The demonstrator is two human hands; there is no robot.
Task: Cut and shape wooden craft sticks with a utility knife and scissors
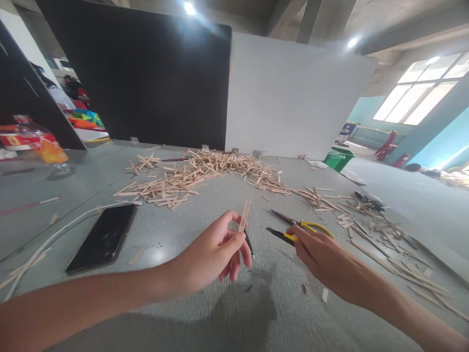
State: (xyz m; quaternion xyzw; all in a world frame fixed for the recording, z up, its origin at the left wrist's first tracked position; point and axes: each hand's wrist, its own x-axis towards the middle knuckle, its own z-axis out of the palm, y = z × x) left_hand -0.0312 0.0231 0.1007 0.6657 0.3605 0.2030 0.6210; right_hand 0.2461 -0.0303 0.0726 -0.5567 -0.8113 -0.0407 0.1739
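Note:
My left hand [216, 252] is closed in a pinch on a short wooden stick [244, 216], held upright above the grey table [205, 313]. A thin dark pen-like thing [249, 246] also shows between its fingers. My right hand [318, 256] is closed on yellow-handled scissors [293, 226], whose dark blades stand apart and point left toward the stick. A small gap separates the blade tips from the stick.
A wide heap of wooden sticks [198, 173] lies across the table's back, with more sticks [381, 234] scattered at the right. A black phone [104, 237] with a white cable [54, 234] lies at the left. A plastic bottle [40, 144] stands far left.

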